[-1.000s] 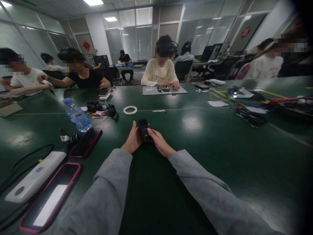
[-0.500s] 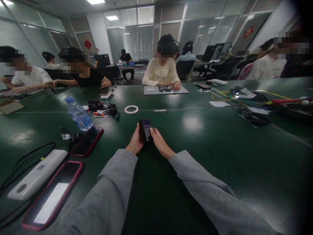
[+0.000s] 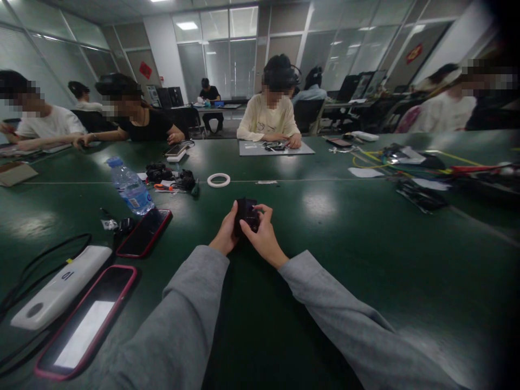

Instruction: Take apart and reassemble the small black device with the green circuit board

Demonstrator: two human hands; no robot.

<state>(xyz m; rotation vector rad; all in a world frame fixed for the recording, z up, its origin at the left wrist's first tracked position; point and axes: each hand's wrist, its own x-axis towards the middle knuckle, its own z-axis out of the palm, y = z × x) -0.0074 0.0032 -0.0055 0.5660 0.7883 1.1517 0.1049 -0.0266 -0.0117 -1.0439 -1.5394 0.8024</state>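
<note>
Both my hands hold a small black boxy device just above the green table, straight ahead of me. My left hand cups its left side with fingers curled behind it. My right hand wraps over its front and right side, fingers bent across the face. Much of the device is hidden by my fingers. Grey sleeves cover both my forearms.
To my left lie two dark phones in red cases, a white power bank with black cable, a water bottle, black parts and a white tape ring. Several people sit around the table; cables and papers clutter the right.
The device has been turned in my hands, and my right hand has moved from its side to wrap over its front. My head has tipped slightly.
</note>
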